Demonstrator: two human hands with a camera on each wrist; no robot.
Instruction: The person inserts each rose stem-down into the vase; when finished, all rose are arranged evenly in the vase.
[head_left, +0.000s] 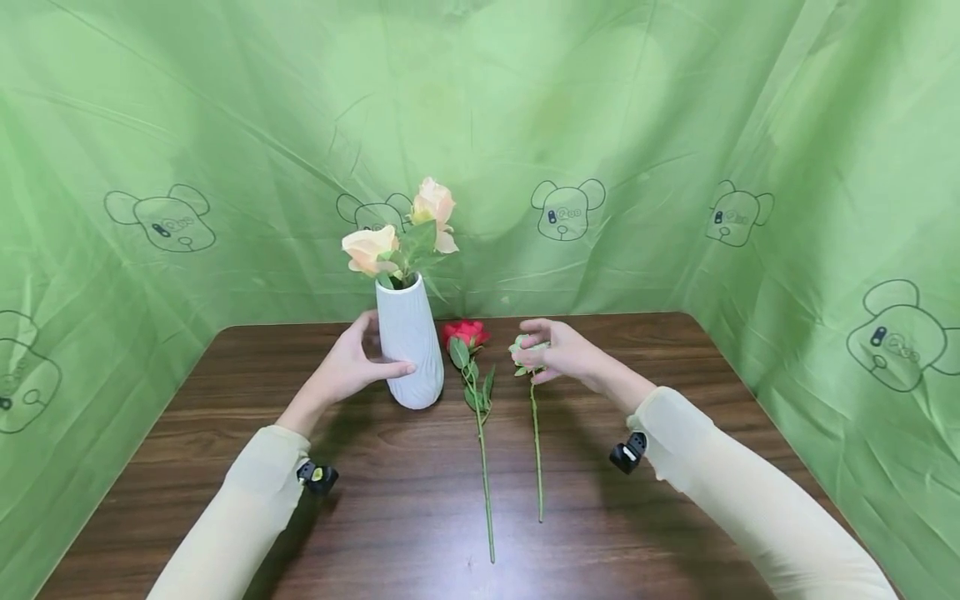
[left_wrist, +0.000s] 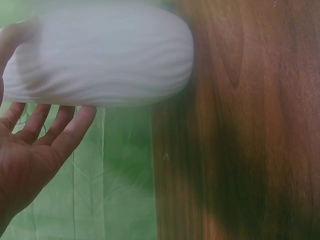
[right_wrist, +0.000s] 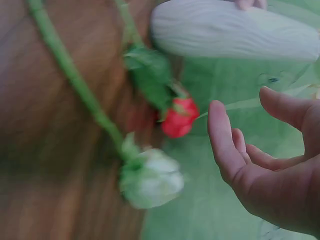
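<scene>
Currently the left hand [head_left: 348,367] rests against the side of the white ribbed vase [head_left: 409,350], thumb laid across its front and the other fingers behind it; the left wrist view shows those fingers [left_wrist: 47,125] fairly straight, touching the vase wall [left_wrist: 100,60] rather than wrapped tight. Vase stands upright on the dark wooden table [head_left: 225,400], towards the back edge, left of centre. Two peach roses [head_left: 401,233] sit in its mouth.

Right hand [head_left: 562,350] hovers over the head of the pale green-white rose [head_left: 522,354], fingers loosely curved and apart; the right wrist view shows the fingers [right_wrist: 225,145] spread, just beside the bloom [right_wrist: 152,180], gripping nothing. Whether a fingertip touches the petals cannot be told from the head view.

Pale rose lies flat on the table, stem [head_left: 537,458] running towards the person. Red rose [head_left: 465,333] lies just left of it, between it and the vase, bloom close to the vase base, its stem roughly parallel.

Green cloth with bear outlines [head_left: 567,208] hangs behind and to both sides of the table.
</scene>
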